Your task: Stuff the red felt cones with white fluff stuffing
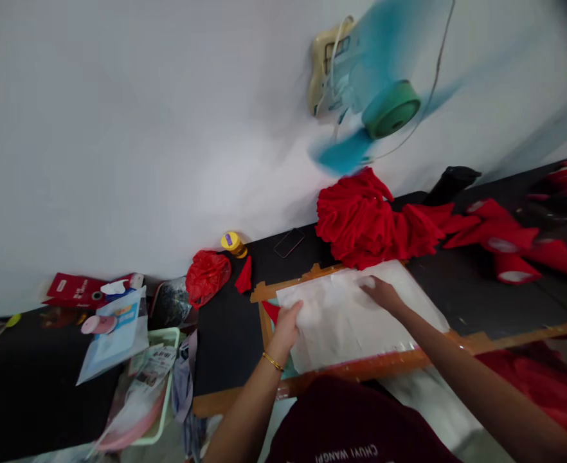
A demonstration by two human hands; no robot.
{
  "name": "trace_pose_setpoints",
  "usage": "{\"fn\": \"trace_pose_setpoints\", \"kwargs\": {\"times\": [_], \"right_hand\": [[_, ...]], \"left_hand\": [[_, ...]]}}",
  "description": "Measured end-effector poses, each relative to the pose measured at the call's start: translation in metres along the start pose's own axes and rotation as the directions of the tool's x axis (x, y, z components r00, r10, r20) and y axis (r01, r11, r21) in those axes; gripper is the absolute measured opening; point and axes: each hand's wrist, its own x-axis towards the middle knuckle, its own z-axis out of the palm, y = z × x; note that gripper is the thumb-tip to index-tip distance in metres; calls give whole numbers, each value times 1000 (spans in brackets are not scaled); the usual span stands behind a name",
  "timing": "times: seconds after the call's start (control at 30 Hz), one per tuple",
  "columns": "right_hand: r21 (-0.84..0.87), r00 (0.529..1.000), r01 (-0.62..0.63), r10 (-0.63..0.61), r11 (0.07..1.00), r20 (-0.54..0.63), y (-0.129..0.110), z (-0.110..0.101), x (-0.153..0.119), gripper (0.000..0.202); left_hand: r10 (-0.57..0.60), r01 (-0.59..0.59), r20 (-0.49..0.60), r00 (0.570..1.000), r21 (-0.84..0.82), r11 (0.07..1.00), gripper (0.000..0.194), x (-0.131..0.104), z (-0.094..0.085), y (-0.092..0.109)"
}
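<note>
A white, thin sheet (346,321) lies over a taped board on the black table in front of me; I cannot tell whether it is paper, film or cloth. My left hand (287,326) is closed on the sheet's left edge, thumb on top. Near the far edge, my right hand (381,294) has its fingers pinched together on the same sheet. A small red fabric piece (270,311) shows from under the sheet's left corner, beside my left hand. Brown tape (312,272) runs along the board's border.
Beyond the board is a heap of red fabric pieces (355,218), with red cones (505,238) to its right. A wall fan (392,109) spins above. A phone (289,243), yellow-lidded jar (234,244), red plastic bag (208,278) and green-rimmed basket (168,386) are leftward.
</note>
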Motion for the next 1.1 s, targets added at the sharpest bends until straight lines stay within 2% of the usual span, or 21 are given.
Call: {"fn": "trace_pose_setpoints", "kwargs": {"times": [0.07,0.1,0.17,0.23,0.27,0.33,0.37,0.47,0.53,0.6,0.73,0.87,0.97,1.03,1.1], "right_hand": [[-42,996,-11,7,999,-90,-2,-6,4,66],[-63,988,17,-27,998,-150,-7,-7,2,75],[-56,961,150,-159,987,-226,-23,-3,-13,76],[105,943,308,-289,945,-166,-46,11,-38,61],[241,953,304,-292,922,-83,-59,21,-52,55],[457,966,180,-245,871,86,-81,45,-79,52],[520,965,140,-234,843,119,-91,56,-90,48],[671,969,121,-235,731,82,-107,76,-106,30],[751,963,94,-252,654,99,-108,80,-106,24],[770,962,81,-252,633,106,-104,78,-102,21],[681,990,122,-137,722,-33,-91,75,-91,18],[645,986,165,-132,746,-100,-85,71,-85,20],[671,971,230,-208,705,-115,-87,59,-89,21],[737,955,222,-296,639,-31,-91,52,-97,24],[827,929,125,-356,548,96,-97,50,-107,30]], "left_hand": [[-42,43,23,999,-26,999,24,-3,0,7],[-57,58,26,998,-37,998,24,-5,2,10],[-71,72,23,997,-56,996,29,-10,7,13],[-79,83,55,995,-70,994,33,-15,15,12],[-79,84,89,993,-64,994,34,-17,20,11],[-55,58,168,984,-13,998,35,-24,27,6],[-27,21,196,980,31,999,35,-27,29,3],[81,-119,194,978,195,973,41,-34,27,-6],[140,-177,158,977,251,952,43,-34,20,-9],[181,-200,97,979,247,948,41,-29,10,-10],[282,-268,-40,959,206,941,40,-16,-10,-1],[323,-307,-83,943,164,938,35,-9,-26,10],[282,-275,-65,957,98,956,35,-10,-28,10],[245,-244,-2,970,75,967,37,-15,-23,7],[237,-242,75,969,67,968,35,-21,-14,2]]}}
